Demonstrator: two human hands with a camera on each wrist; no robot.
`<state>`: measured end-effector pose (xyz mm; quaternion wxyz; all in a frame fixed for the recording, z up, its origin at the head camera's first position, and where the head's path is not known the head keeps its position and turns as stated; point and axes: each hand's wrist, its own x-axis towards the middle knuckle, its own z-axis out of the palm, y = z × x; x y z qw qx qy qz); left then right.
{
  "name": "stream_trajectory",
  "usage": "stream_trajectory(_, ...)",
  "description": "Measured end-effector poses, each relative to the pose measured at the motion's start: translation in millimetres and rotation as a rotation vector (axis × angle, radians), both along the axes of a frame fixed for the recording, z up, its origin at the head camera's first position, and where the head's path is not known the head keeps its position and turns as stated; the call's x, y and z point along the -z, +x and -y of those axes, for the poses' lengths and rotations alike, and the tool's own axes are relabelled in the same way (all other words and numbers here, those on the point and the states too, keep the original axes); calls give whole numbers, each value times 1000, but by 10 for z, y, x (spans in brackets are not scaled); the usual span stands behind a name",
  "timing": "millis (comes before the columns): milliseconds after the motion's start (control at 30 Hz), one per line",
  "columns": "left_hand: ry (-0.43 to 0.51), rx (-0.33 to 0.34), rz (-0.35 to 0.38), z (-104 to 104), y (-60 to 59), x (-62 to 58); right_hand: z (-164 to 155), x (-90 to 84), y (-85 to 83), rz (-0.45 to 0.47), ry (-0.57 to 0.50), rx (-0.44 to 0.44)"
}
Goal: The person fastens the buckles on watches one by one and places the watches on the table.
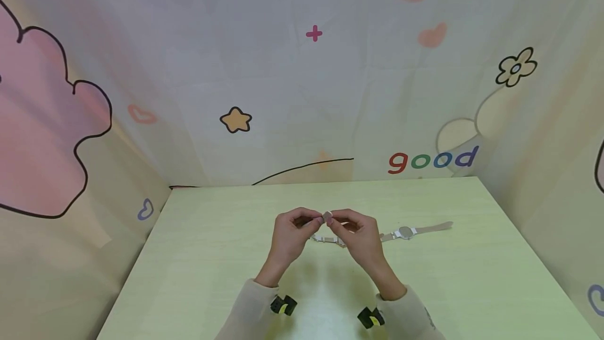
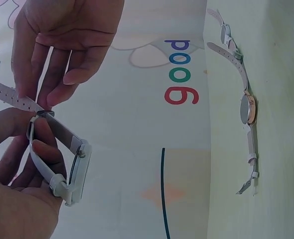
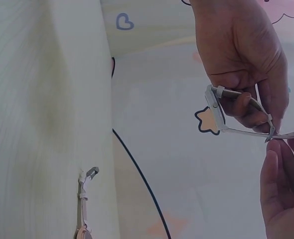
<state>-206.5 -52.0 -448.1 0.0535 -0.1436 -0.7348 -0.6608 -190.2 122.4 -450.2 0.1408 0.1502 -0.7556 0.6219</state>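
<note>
**Two hands work a white watch above the tabletop**

Sleeves [image 1: 250, 308] sit lowest in the head view. Left hand [image 1: 291, 235] curls round the white watch [image 2: 77, 172], its strap looped over the fingers. Right hand [image 1: 355, 237] meets it, pinching the strap end [image 2: 10, 95] at what looks like the buckle. Just beyond the right hand, a second watch [image 1: 405, 232] lies flat on the tabletop [image 1: 472, 277]; a third lies behind the hands.
</note>
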Motion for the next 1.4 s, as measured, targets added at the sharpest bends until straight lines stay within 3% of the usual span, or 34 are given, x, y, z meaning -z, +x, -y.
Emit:
stream_trajectory(200, -13, -13, 13, -4, 35, -53, 10, -28, 25, -17, 33, 1)
stream_trajectory(567, 6, 5, 14, 5, -6, 29, 12, 6, 11, 65, -19, 18)
stream_trajectory(867, 12, 18, -6, 16, -4, 26, -5, 9, 1, -38, 84, -37)
stream_trajectory(1133, 70, 28, 36, 10, 13, 3, 0, 30, -6, -21, 27, -98)
stream_trajectory(1400, 92, 33, 86, 13, 9, 20, 3, 72, -7, -32, 72, -133)
